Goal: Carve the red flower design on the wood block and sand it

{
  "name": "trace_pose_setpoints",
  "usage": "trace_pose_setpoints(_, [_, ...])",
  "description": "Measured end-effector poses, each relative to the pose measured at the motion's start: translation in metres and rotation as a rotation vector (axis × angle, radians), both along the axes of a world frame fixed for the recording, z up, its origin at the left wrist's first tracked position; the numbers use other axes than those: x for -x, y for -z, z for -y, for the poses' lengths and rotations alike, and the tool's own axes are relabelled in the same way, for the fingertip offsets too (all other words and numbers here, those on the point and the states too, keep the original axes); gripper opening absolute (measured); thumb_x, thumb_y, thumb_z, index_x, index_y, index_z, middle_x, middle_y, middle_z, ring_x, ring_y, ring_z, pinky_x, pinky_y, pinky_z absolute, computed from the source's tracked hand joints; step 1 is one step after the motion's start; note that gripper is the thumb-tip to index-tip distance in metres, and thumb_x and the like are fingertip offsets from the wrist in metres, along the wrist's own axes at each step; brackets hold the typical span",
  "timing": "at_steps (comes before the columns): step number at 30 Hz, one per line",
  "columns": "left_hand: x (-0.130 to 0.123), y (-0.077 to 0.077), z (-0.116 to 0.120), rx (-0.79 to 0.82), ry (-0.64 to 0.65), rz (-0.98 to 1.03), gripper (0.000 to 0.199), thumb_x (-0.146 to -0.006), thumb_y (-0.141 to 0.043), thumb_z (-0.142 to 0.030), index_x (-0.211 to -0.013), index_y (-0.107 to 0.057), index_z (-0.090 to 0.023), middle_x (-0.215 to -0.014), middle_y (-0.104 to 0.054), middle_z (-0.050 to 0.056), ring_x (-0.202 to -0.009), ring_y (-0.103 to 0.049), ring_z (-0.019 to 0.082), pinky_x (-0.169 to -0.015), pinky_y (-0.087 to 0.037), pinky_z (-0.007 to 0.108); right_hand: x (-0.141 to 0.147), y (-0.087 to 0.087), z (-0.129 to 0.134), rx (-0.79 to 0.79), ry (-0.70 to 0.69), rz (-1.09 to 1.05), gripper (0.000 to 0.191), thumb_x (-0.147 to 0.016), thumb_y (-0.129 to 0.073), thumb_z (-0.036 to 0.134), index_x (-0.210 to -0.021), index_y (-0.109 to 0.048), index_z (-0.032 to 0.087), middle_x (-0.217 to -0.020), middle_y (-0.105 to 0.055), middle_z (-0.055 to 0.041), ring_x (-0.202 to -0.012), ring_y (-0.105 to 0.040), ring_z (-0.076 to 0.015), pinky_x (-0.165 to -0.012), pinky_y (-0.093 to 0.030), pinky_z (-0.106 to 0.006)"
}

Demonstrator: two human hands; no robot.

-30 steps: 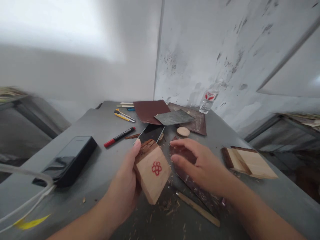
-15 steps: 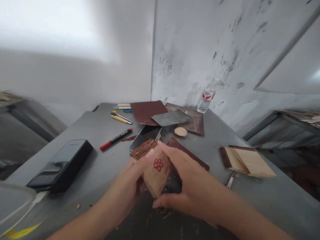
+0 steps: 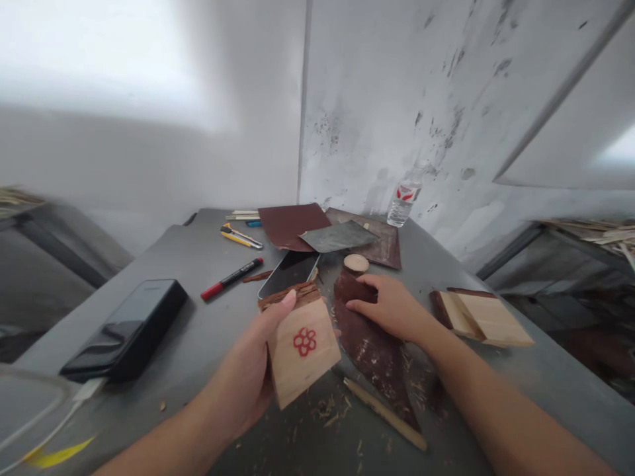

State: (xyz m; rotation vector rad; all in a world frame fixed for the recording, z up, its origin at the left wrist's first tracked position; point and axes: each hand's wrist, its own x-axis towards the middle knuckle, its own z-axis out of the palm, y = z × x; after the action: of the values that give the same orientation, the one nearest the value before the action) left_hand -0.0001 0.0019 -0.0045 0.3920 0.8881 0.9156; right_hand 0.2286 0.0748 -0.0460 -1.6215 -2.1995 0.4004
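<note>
"Pinched between thumb and fingers, the wooden block [image 3: 310, 360] sits in the left hand [image 3: 253, 360], its red flower [image 3: 304, 342] towards the person."

"And the right hand [image 3: 389, 307]?"

"At 2 o'clock from the block, over the dark sheet [image 3: 374, 360]. Thumb and finger stand apart; I can't tell whether they grasp it."

"What's different?"

"0.5 seconds ago, 2 hands were on the block. Now just 1 bears it, and the right hand is over at the sheet."

"Meaning?"

"My reading: the block is merely being held up, its drawn face uncovered, while attention goes to the sheet. Shavings [image 3: 328, 408] lie at 5 o'clock, a thin stick [image 3: 384, 412] at 4."
</note>
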Motion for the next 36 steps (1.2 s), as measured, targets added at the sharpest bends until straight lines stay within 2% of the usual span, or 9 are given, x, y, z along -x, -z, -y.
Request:
trace_pose_setpoints(3, [0.001, -0.001, 0.0, -0.001, -0.005, -0.024, 0.037, -0.092, -0.061, -0.044, -0.11, -0.076, -0.015, -0.082, -0.084, 0.01, -0.093, -0.078, 0.031, -0.087, -0.057, 0.039, -0.003, -0.016, 0.002, -0.044, 0.011, 0.002, 0.028, -0.099, -0.065, 0.034, -0.122, -0.065, 0.017, -0.122, -0.067, -0.0085, -0.101, -0.068, -0.0226, -0.086, -0.058, -0.044])
trace_pose_setpoints(8, [0.003, 0.0, -0.001, -0.023, 0.008, 0.02, 0.031, -0.093, -0.062, -0.044, -0.099, -0.078, -0.018, -0.078, -0.083, 0.006, -0.081, -0.079, 0.028, -0.081, -0.058, 0.038, -0.005, -0.046, 0.016, -0.264, 0.078, -0.086, 0.027, -0.105, -0.048, 0.03, -0.127, -0.062, 0.02, -0.111, -0.074, -0.0078, -0.099, -0.07, -0.026, -0.086, -0.055, -0.039])
trace_pose_setpoints(12, [0.004, 0.001, -0.001, -0.009, -0.009, 0.079, 0.03, -0.092, -0.063, -0.042, -0.098, -0.078, -0.017, -0.082, -0.084, 0.007, -0.077, -0.079, 0.025, -0.073, -0.058, 0.033, 0.002, -0.061, 0.038, -0.402, 0.058, -0.088, 0.036, -0.104, -0.047, 0.026, -0.138, -0.059, 0.029, -0.12, -0.075, -0.0057, -0.099, -0.073, -0.0275, -0.084, -0.056, -0.04])
trace_pose_setpoints(15, [0.004, 0.001, 0.0, -0.008, -0.027, 0.141, 0.034, -0.094, -0.061, -0.042, -0.109, -0.076, -0.016, -0.091, -0.084, 0.009, -0.082, -0.078, 0.026, -0.077, -0.058, 0.035, 0.012, -0.062, 0.053, -0.395, -0.122, -0.047, 0.048, -0.099, -0.045, 0.015, -0.142, -0.059, 0.033, -0.136, -0.069, -0.0021, -0.118, -0.069, -0.027, -0.101, -0.054, -0.044])
trace_pose_setpoints(19, [0.005, -0.001, 0.0, 0.005, -0.077, 0.217, 0.037, -0.092, -0.061, -0.04, -0.118, -0.074, -0.017, -0.086, -0.083, 0.009, -0.087, -0.077, 0.028, -0.085, -0.057, 0.037, 0.025, -0.06, 0.063, -0.295, -0.399, 0.043, 0.061, -0.093, -0.045, 0.006, -0.149, -0.053, 0.029, -0.157, -0.049, -0.0019, -0.143, -0.047, -0.0252, -0.117, -0.042, -0.047])
trace_pose_setpoints(23, [0.006, -0.004, -0.001, 0.016, -0.119, 0.183, 0.033, -0.091, -0.061, -0.039, -0.109, -0.077, -0.017, -0.076, -0.082, 0.008, -0.07, -0.077, 0.026, -0.077, -0.058, 0.037, 0.033, -0.061, 0.066, -0.186, -0.491, 0.076, 0.058, -0.099, -0.06, 0.032, -0.154, -0.045, 0.024, -0.16, -0.045, -0.0025, -0.146, -0.041, -0.0226, -0.121, -0.036, -0.038])
trace_pose_setpoints(26, [0.006, -0.004, -0.001, 0.014, -0.125, 0.149, 0.032, -0.091, -0.061, -0.039, -0.106, -0.078, -0.016, -0.079, -0.082, 0.01, -0.069, -0.076, 0.025, -0.074, -0.058, 0.036, 0.035, -0.062, 0.066, -0.138, -0.505, 0.04, 0.067, -0.096, -0.062, 0.054, -0.153, -0.045, 0.023, -0.159, -0.046, -0.0053, -0.146, -0.04, -0.024, -0.121, -0.034, -0.039])
trace_pose_setpoints(31, [0.006, -0.001, 0.002, -0.018, -0.04, 0.204, 0.041, -0.092, -0.06, -0.042, -0.121, -0.072, -0.016, -0.087, -0.082, 0.011, -0.084, -0.077, 0.029, -0.078, -0.058, 0.037, 0.039, -0.053, 0.068, -0.109, -0.415, -0.107, 0.037, -0.099, -0.063, 0.033, -0.134, -0.053, 0.026, -0.136, -0.064, -0.0068, -0.128, -0.057, -0.0245, -0.107, -0.046, -0.04])
trace_pose_setpoints(36, [0.007, -0.003, 0.007, -0.032, 0.01, 0.17, 0.04, -0.093, -0.059, -0.042, -0.12, -0.073, -0.016, -0.088, -0.082, 0.012, -0.086, -0.077, 0.031, -0.085, -0.057, 0.041, 0.04, -0.051, 0.068, -0.103, -0.299, -0.158, 0.035, -0.095, -0.066, 0.029, -0.126, -0.051, 0.025, -0.117, -0.063, -0.0081, -0.103, -0.061, -0.0243, -0.085, -0.05, -0.037])
